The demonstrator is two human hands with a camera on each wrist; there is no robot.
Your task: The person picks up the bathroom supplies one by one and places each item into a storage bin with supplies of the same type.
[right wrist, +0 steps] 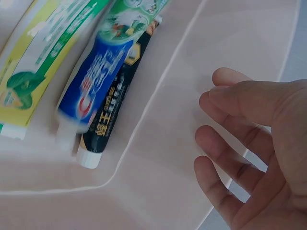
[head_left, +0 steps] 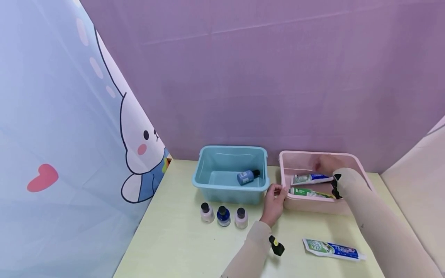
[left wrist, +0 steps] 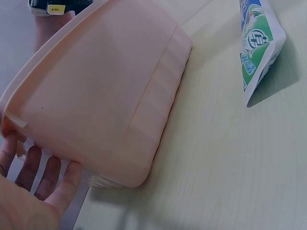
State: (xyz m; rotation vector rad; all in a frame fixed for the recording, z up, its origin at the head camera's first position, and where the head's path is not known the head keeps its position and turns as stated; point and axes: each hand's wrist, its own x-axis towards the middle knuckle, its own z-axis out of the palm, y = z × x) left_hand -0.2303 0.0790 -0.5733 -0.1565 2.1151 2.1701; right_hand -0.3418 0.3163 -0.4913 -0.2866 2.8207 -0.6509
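My left hand grips the front left corner of the pink plastic bin; in the left wrist view its fingers touch the bin's side below the rim. My right hand is inside that bin, fingers loosely bent and holding nothing. Beside it on the bin floor lie a green-and-yellow toothpaste tube, a blue-and-green toothpaste tube and a black toothpaste tube, which only the right wrist view shows clearly. Another blue-and-green toothpaste tube lies on the table in front of the bin.
To the left stands a light blue bin with a blue bottle lying in it. Before it stand two pale pink bottles, one at left and one at right, with a dark blue bottle between them. A purple curtain hangs behind.
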